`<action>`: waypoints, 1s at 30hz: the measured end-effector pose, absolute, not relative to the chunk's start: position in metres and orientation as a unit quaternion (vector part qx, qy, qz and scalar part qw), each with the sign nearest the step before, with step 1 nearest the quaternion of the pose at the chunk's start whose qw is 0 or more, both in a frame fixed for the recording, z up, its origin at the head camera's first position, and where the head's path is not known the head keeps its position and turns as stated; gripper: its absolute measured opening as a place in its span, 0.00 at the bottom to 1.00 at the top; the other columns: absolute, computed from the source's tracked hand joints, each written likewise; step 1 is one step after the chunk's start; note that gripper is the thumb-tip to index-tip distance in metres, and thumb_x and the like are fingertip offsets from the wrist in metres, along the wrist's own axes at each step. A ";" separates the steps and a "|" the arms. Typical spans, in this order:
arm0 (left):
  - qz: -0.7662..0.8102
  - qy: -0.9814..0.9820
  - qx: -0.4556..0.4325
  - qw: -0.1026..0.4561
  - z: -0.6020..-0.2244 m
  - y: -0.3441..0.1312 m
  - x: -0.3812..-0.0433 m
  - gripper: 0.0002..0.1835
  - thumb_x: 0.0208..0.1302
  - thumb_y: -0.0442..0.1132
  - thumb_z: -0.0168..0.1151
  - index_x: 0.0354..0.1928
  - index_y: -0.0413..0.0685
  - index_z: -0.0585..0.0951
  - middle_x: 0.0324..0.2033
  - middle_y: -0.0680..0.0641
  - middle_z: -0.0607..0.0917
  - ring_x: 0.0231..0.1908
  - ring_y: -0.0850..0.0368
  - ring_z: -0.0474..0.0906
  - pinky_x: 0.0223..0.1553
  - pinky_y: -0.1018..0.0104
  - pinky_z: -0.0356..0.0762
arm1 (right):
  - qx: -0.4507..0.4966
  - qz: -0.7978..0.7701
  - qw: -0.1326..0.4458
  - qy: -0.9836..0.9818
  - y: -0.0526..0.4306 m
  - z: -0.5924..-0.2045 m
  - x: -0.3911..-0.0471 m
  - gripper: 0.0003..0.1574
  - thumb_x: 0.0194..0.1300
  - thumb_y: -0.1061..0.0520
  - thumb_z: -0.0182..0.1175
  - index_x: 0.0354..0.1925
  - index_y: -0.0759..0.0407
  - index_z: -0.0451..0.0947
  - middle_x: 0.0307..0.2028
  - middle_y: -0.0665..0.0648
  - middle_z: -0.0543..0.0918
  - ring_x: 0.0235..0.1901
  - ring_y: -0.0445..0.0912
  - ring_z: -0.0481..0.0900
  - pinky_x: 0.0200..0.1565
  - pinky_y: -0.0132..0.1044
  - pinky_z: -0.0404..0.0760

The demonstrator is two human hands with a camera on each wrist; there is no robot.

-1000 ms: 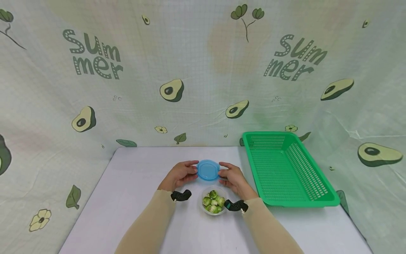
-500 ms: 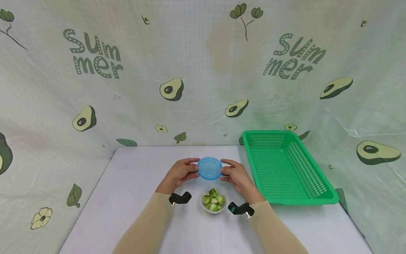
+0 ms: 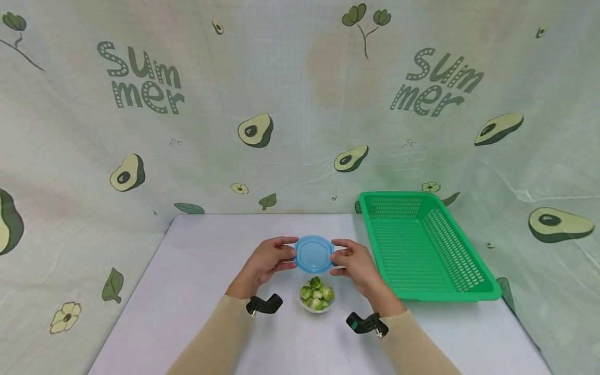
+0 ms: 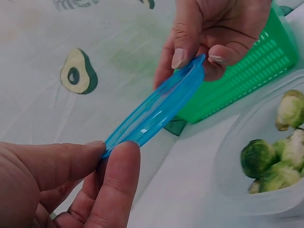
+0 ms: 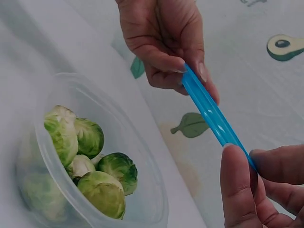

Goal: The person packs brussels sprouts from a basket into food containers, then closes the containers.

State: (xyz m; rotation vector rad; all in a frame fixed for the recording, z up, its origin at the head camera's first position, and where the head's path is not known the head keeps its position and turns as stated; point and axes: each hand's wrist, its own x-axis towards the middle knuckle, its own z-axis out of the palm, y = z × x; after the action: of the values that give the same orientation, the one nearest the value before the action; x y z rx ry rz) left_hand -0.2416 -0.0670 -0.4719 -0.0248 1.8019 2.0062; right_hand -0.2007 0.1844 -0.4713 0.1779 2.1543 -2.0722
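A round blue translucent plastic lid (image 3: 314,254) is held up between both hands, just beyond the bowl in the head view. My left hand (image 3: 270,261) pinches its left edge between thumb and fingers. On the opposite edge, my right hand (image 3: 354,264) pinches it the same way. Both wrist views show the lid nearly edge-on, with thumb and fingertips on its rim. Below and nearer stands a clear plastic bowl (image 5: 142,156) holding several Brussels sprouts (image 3: 316,295); its far rim is partly hidden behind the lid in the head view.
A green perforated plastic basket (image 3: 428,250) stands on the right of the white table (image 3: 201,291). Behind the table hangs a pale cloth (image 3: 290,104) printed with avocados and lettering. Each wrist wears a black band with a small camera.
Both hands have lifted the lid toward the head camera, where it looks larger, and shifted it slightly right. The right wrist has swung away from the bowl. The bowl stays put.
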 end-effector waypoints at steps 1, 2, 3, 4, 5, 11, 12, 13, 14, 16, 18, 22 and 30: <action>0.727 0.651 -0.009 0.221 -0.473 -0.067 -0.239 0.23 0.72 0.28 0.65 0.68 0.43 0.81 0.41 0.43 0.83 0.33 0.57 0.88 0.41 0.66 0.91 | 0.059 -0.689 0.074 0.719 0.185 -0.471 -0.198 0.30 0.73 0.68 0.62 0.71 0.64 0.73 0.39 0.59 0.80 0.35 0.52 0.85 0.39 0.39 0.92; 0.727 0.650 -0.009 0.221 -0.474 -0.067 -0.236 0.23 0.72 0.27 0.65 0.68 0.42 0.81 0.41 0.43 0.83 0.33 0.57 0.88 0.41 0.66 0.91 | 0.058 -0.688 0.074 0.720 0.185 -0.471 -0.194 0.30 0.73 0.68 0.62 0.71 0.64 0.73 0.39 0.59 0.80 0.34 0.51 0.85 0.39 0.39 0.92; 0.728 0.649 -0.009 0.221 -0.475 -0.066 -0.232 0.23 0.72 0.27 0.65 0.68 0.42 0.80 0.40 0.44 0.83 0.33 0.57 0.88 0.41 0.66 0.91 | 0.058 -0.687 0.074 0.721 0.185 -0.471 -0.191 0.30 0.73 0.68 0.62 0.71 0.64 0.73 0.38 0.59 0.80 0.34 0.51 0.85 0.38 0.39 0.92; 0.729 0.648 -0.009 0.221 -0.477 -0.066 -0.229 0.24 0.72 0.27 0.65 0.68 0.41 0.80 0.40 0.44 0.83 0.33 0.58 0.88 0.41 0.66 0.91 | 0.058 -0.686 0.075 0.721 0.185 -0.471 -0.187 0.30 0.73 0.68 0.62 0.71 0.64 0.73 0.38 0.58 0.79 0.33 0.51 0.84 0.38 0.39 0.92; 0.728 0.649 -0.007 0.221 -0.478 -0.066 -0.226 0.24 0.72 0.27 0.65 0.68 0.41 0.80 0.40 0.44 0.83 0.33 0.58 0.87 0.41 0.66 0.91 | 0.059 -0.685 0.074 0.722 0.185 -0.472 -0.184 0.30 0.73 0.68 0.62 0.71 0.64 0.73 0.37 0.58 0.79 0.33 0.51 0.84 0.38 0.40 0.92; 0.717 0.662 0.000 0.218 -0.489 -0.065 -0.207 0.24 0.72 0.28 0.66 0.69 0.39 0.79 0.39 0.45 0.82 0.33 0.58 0.86 0.41 0.65 0.91 | 0.064 -0.677 0.076 0.730 0.186 -0.482 -0.168 0.29 0.71 0.69 0.64 0.69 0.65 0.75 0.36 0.59 0.79 0.32 0.50 0.82 0.35 0.41 0.92; 0.715 0.665 0.000 0.217 -0.491 -0.065 -0.205 0.24 0.71 0.28 0.66 0.69 0.39 0.79 0.39 0.46 0.82 0.34 0.58 0.85 0.41 0.64 0.91 | 0.063 -0.674 0.076 0.732 0.186 -0.485 -0.166 0.29 0.71 0.69 0.64 0.69 0.65 0.75 0.36 0.59 0.79 0.31 0.50 0.82 0.34 0.41 0.91; 0.714 0.666 0.001 0.217 -0.493 -0.065 -0.203 0.24 0.71 0.28 0.66 0.68 0.38 0.79 0.39 0.46 0.82 0.34 0.57 0.85 0.41 0.64 0.91 | 0.064 -0.671 0.077 0.734 0.186 -0.487 -0.165 0.29 0.71 0.69 0.64 0.68 0.65 0.75 0.36 0.59 0.79 0.32 0.49 0.82 0.34 0.41 0.91; 0.713 0.667 0.001 0.216 -0.495 -0.065 -0.201 0.24 0.71 0.29 0.66 0.68 0.38 0.79 0.38 0.46 0.81 0.34 0.57 0.85 0.42 0.64 0.91 | 0.063 -0.668 0.077 0.737 0.186 -0.489 -0.163 0.29 0.70 0.69 0.63 0.68 0.65 0.75 0.35 0.58 0.79 0.32 0.49 0.82 0.33 0.41 0.91; 0.712 0.669 0.003 0.216 -0.499 -0.064 -0.197 0.24 0.71 0.28 0.67 0.68 0.38 0.79 0.38 0.47 0.81 0.35 0.57 0.84 0.42 0.63 0.92 | 0.063 -0.664 0.076 0.741 0.187 -0.493 -0.160 0.29 0.70 0.69 0.63 0.68 0.66 0.76 0.34 0.58 0.79 0.32 0.49 0.82 0.32 0.41 0.91; 0.710 0.671 0.005 0.215 -0.502 -0.063 -0.195 0.24 0.70 0.28 0.67 0.68 0.37 0.79 0.37 0.47 0.81 0.35 0.57 0.83 0.42 0.63 0.92 | 0.064 -0.661 0.076 0.744 0.188 -0.497 -0.158 0.29 0.69 0.69 0.64 0.67 0.67 0.76 0.34 0.58 0.79 0.32 0.49 0.82 0.31 0.40 0.90; 0.706 0.676 0.005 0.213 -0.507 -0.063 -0.189 0.25 0.69 0.26 0.67 0.67 0.36 0.80 0.36 0.47 0.80 0.34 0.58 0.83 0.41 0.63 0.92 | 0.065 -0.660 0.081 0.744 0.188 -0.501 -0.152 0.29 0.69 0.69 0.65 0.67 0.67 0.76 0.33 0.57 0.79 0.32 0.48 0.81 0.30 0.38 0.89; 0.697 0.688 0.006 0.202 -0.511 -0.060 -0.182 0.24 0.68 0.26 0.67 0.66 0.35 0.80 0.36 0.47 0.80 0.33 0.57 0.82 0.40 0.63 0.92 | 0.061 -0.651 0.060 0.754 0.187 -0.504 -0.145 0.29 0.67 0.69 0.66 0.66 0.69 0.77 0.31 0.57 0.78 0.27 0.47 0.77 0.28 0.37 0.86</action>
State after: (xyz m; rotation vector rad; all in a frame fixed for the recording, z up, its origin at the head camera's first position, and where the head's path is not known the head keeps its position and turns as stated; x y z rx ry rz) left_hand -0.1816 -0.0601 -0.5108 0.0160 1.9222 1.9458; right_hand -0.1448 0.1865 -0.5041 0.1838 2.2824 -1.9700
